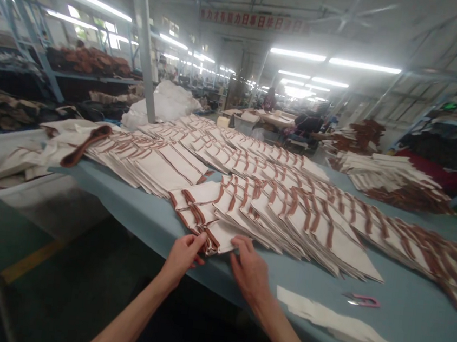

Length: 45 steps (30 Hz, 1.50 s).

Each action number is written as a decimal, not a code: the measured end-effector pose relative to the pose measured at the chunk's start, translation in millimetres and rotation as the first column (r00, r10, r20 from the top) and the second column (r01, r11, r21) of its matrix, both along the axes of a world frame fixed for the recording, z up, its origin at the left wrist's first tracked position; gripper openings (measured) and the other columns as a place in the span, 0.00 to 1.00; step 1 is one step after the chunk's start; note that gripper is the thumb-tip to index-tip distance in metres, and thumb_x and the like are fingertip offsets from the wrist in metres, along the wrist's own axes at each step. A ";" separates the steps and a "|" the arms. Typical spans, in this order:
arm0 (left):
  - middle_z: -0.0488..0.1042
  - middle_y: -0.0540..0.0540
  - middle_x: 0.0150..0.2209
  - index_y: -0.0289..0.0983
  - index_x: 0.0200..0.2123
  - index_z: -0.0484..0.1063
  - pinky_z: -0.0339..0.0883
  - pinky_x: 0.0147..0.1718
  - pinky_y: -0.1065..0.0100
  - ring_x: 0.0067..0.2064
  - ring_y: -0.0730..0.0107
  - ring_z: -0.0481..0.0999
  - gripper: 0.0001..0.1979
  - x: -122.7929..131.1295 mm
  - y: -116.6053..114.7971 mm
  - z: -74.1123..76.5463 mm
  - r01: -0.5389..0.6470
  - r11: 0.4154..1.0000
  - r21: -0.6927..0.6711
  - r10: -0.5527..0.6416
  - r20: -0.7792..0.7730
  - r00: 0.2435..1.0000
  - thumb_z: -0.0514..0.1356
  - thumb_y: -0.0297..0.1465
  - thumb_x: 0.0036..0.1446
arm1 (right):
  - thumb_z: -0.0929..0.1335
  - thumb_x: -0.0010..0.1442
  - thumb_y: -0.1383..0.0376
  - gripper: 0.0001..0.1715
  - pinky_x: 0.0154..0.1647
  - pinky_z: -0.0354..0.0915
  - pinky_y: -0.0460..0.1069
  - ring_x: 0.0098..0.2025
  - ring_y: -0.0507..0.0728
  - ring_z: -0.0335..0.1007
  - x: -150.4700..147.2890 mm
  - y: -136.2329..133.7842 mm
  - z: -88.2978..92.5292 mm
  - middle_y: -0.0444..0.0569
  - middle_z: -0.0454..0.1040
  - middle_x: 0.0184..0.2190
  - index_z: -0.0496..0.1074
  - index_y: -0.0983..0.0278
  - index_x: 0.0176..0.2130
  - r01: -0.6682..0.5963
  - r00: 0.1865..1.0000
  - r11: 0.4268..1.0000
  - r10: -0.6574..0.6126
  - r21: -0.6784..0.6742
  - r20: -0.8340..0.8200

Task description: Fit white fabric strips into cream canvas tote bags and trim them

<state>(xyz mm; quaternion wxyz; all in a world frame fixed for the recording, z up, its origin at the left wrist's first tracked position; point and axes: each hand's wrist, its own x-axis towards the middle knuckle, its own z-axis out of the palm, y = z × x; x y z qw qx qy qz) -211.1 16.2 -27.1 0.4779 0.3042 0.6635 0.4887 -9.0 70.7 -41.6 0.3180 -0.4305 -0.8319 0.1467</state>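
My left hand pinches the near edge of the white cloth panels banded with brown trim, lying on the pale blue table. My right hand rests spread beside it, fingertips on the layers. A grip close to the trim keeps them squared. Pink-handled steel snips lie nearby; the long red banner overhead carries characters too blurred to read.

Probably garment factory floor: long blue worktable, stacked fabric pieces, shelving racks.
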 end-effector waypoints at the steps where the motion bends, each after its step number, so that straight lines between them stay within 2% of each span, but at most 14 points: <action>1: 0.79 0.48 0.36 0.33 0.41 0.76 0.74 0.29 0.69 0.30 0.72 0.77 0.17 2.1 1.6 -2.0 0.004 1.000 -0.013 -0.004 0.002 1.000 0.62 0.43 0.70 | 0.65 0.65 0.69 0.17 0.44 0.73 0.54 0.47 0.63 0.81 -0.9 3.4 -2.6 0.55 0.77 0.56 0.73 0.60 0.52 -0.013 1.000 1.000 0.013 0.004 -0.011; 6: 0.79 0.43 0.48 0.34 0.53 0.74 0.80 0.41 0.58 0.43 0.63 0.81 0.16 2.9 5.1 -10.8 0.006 0.999 -0.045 -0.004 0.051 0.999 0.62 0.39 0.70 | 0.64 0.69 0.64 0.11 0.48 0.72 0.52 0.47 0.61 0.80 2.5 19.8 -6.4 0.53 0.80 0.50 0.76 0.60 0.46 -0.116 0.988 0.993 0.115 -0.004 -0.104; 10: 0.78 0.41 0.52 0.35 0.55 0.74 0.79 0.45 0.55 0.47 0.60 0.81 0.17 -2.5 2.4 -14.7 0.019 0.998 -0.054 -0.013 0.102 0.995 0.62 0.38 0.70 | 0.63 0.72 0.57 0.18 0.45 0.72 0.50 0.43 0.59 0.80 4.2 31.9 -5.6 0.53 0.82 0.43 0.78 0.61 0.37 -0.173 0.966 0.984 0.162 -0.038 -0.202; 18: 0.77 0.40 0.54 0.35 0.57 0.73 0.79 0.47 0.53 0.49 0.58 0.80 0.17 0.6 1.3 -15.5 -0.008 1.000 0.022 0.005 0.101 0.995 0.63 0.38 0.70 | 0.63 0.72 0.52 0.22 0.41 0.69 0.50 0.36 0.59 0.77 1.1 30.1 -9.5 0.50 0.83 0.35 0.79 0.63 0.40 -0.049 0.950 0.994 0.018 -0.094 -0.312; 20: 0.78 0.42 0.51 0.35 0.55 0.74 0.79 0.44 0.56 0.46 0.61 0.81 0.16 4.8 -5.5 -16.9 -0.008 0.998 0.058 0.002 0.094 0.996 0.63 0.38 0.70 | 0.63 0.72 0.52 0.22 0.43 0.70 0.51 0.36 0.59 0.77 2.2 30.0 -10.3 0.52 0.83 0.37 0.79 0.63 0.43 0.004 0.943 0.995 -0.037 -0.102 -0.332; 22: 0.79 0.46 0.41 0.34 0.48 0.75 0.78 0.36 0.63 0.36 0.68 0.79 0.13 8.9 -19.1 -19.3 -0.007 0.996 0.089 -0.001 0.089 0.996 0.62 0.39 0.70 | 0.64 0.71 0.52 0.22 0.43 0.71 0.52 0.36 0.60 0.78 3.1 32.0 -11.4 0.54 0.84 0.40 0.79 0.64 0.48 0.050 0.933 0.992 -0.087 -0.113 -0.349; 24: 0.73 0.53 0.26 0.34 0.37 0.74 0.72 0.29 0.68 0.24 0.74 0.72 0.15 12.2 -38.9 -22.1 -0.019 0.993 0.114 0.009 0.086 0.996 0.63 0.41 0.69 | 0.64 0.71 0.52 0.24 0.44 0.73 0.53 0.39 0.61 0.81 3.6 35.3 -12.6 0.56 0.85 0.43 0.78 0.66 0.51 0.080 0.924 0.989 -0.120 -0.123 -0.364; 26: 0.65 0.57 0.17 0.36 0.29 0.72 0.67 0.24 0.69 0.18 0.75 0.64 0.19 14.2 -61.0 -23.8 -0.040 0.990 0.132 0.028 0.089 0.996 0.65 0.46 0.62 | 0.63 0.71 0.53 0.25 0.47 0.75 0.55 0.44 0.62 0.82 3.6 37.9 -13.7 0.59 0.85 0.45 0.77 0.67 0.53 0.098 0.921 0.987 -0.137 -0.124 -0.365; 29: 0.70 0.52 0.16 0.37 0.25 0.74 0.63 0.22 0.69 0.18 0.72 0.66 0.20 13.3 -85.9 -21.5 -0.077 0.988 0.137 0.066 0.083 0.994 0.68 0.49 0.50 | 0.63 0.71 0.55 0.22 0.52 0.74 0.56 0.48 0.63 0.83 2.2 35.5 -14.4 0.60 0.85 0.47 0.77 0.66 0.53 0.114 0.939 0.988 -0.140 -0.101 -0.314; 32: 0.77 0.46 0.21 0.37 0.24 0.76 0.65 0.23 0.69 0.23 0.66 0.73 0.18 7.1 -91.0 -14.0 -0.135 0.979 0.154 0.126 0.068 0.990 0.68 0.46 0.46 | 0.65 0.70 0.58 0.18 0.52 0.73 0.56 0.48 0.64 0.83 0.1 22.8 -13.6 0.57 0.85 0.47 0.78 0.63 0.52 0.126 0.967 0.991 -0.133 -0.049 -0.217; 35: 0.75 0.50 0.20 0.38 0.25 0.74 0.68 0.25 0.69 0.24 0.66 0.74 0.15 0.2 -83.1 -8.7 -0.201 0.962 0.184 0.189 0.084 0.978 0.66 0.44 0.48 | 0.64 0.72 0.59 0.17 0.50 0.73 0.54 0.46 0.63 0.83 1.1 4.9 -12.4 0.57 0.84 0.47 0.79 0.63 0.49 0.101 0.986 0.995 -0.096 0.027 -0.137; 39: 0.69 0.55 0.20 0.38 0.31 0.70 0.66 0.21 0.70 0.21 0.70 0.70 0.16 -4.1 -74.2 -14.5 -0.279 0.943 0.183 0.256 0.140 0.956 0.63 0.46 0.55 | 0.60 0.74 0.62 0.19 0.51 0.73 0.52 0.47 0.61 0.83 10.5 -15.3 -14.2 0.57 0.85 0.45 0.79 0.63 0.46 0.003 0.998 0.991 0.005 0.136 -0.059; 43: 0.72 0.54 0.25 0.35 0.39 0.72 0.68 0.23 0.71 0.22 0.74 0.70 0.16 -12.8 -68.9 -18.4 -0.264 0.950 0.169 0.239 0.155 0.959 0.60 0.43 0.69 | 0.65 0.69 0.62 0.16 0.57 0.72 0.56 0.54 0.63 0.79 21.4 -25.2 -15.0 0.59 0.82 0.52 0.78 0.64 0.51 -0.128 0.992 0.967 0.122 0.221 0.041; 45: 0.74 0.52 0.29 0.34 0.41 0.73 0.71 0.26 0.70 0.25 0.74 0.73 0.14 -21.3 -63.8 -14.8 -0.242 0.953 0.184 0.221 0.126 0.967 0.60 0.41 0.71 | 0.67 0.67 0.62 0.18 0.57 0.71 0.58 0.54 0.64 0.77 22.0 -24.5 -10.4 0.60 0.81 0.54 0.78 0.64 0.53 -0.167 0.984 0.954 0.147 0.249 0.095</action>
